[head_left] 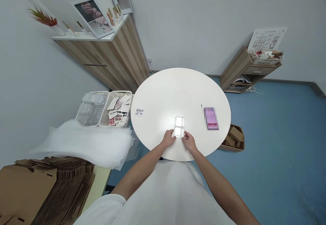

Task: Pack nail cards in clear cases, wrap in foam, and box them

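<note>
A small clear plastic hinged case [179, 127] lies opened out on the white round table [155, 92], its lid half pointing away from me. My left hand [168, 138] grips the case's near left edge between thumb and fingers. On the near right edge, my right hand [189, 141] holds it the same way. Light glares off both halves, so any contents are hard to make out. Toward the table's left side lies a small card with several round shiny pieces [139, 112]. A purple item [211, 118], blurred into blocks, rests on the right side.
Left of the table stand a white basket of printed cards [118, 109] and a basket of clear plastic cases [92, 109]. White foam sheets [86, 143] and flattened cardboard boxes [63, 191] are stacked nearer me. A carton of brown boxes [233, 138] sits beyond the table's right edge.
</note>
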Demonstrator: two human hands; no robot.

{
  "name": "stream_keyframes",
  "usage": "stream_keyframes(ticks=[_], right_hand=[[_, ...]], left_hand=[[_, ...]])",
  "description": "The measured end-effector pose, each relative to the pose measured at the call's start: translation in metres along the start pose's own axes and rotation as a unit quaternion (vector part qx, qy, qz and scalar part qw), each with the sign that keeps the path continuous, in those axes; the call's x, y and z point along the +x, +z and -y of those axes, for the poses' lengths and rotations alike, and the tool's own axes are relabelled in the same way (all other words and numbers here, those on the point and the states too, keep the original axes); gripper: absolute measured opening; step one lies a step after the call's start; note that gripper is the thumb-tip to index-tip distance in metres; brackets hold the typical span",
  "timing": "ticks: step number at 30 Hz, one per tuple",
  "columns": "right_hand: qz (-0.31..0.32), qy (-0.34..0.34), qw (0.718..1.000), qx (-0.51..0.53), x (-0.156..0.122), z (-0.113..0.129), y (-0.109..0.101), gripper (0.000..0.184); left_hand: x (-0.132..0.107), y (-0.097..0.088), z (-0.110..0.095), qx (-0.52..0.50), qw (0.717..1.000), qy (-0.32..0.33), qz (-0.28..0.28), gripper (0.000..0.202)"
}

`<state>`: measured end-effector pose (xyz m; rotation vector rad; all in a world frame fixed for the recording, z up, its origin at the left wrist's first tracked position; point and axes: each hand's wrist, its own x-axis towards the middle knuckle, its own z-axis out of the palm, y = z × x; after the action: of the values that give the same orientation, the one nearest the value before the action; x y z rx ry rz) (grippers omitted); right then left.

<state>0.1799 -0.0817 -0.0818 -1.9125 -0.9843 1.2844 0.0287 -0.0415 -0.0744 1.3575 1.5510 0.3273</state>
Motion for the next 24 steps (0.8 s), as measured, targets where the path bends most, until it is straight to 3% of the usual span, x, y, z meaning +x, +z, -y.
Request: stream_keyframes(ticks=[12, 18, 21, 24], right_hand=[[0.016, 0.014, 0.999, 0.034, -0.005, -0.003, -0.003, 0.053], [-0.007, 0.013, 1.000, 0.025, -0.009, -0.003, -0.003, 0.049], [-0.062, 0.006, 0.998, 0.008, -0.018, -0.002, -0.001, 0.046], [-0.099, -0.035, 0.994, -0.003, -0.031, 0.008, 0.009, 0.041]], left_hand=[[-0.012, 0.011, 0.009, -0.080, 0.996, -0.027, -0.016, 0.058], [-0.013, 0.010, 0.015, -0.083, 0.996, -0.012, -0.009, 0.057], [-0.017, 0.002, 0.022, -0.086, 0.996, -0.008, 0.000, 0.053], [-0.022, -0.023, 0.031, -0.076, 0.997, 0.010, 0.004, 0.039]])
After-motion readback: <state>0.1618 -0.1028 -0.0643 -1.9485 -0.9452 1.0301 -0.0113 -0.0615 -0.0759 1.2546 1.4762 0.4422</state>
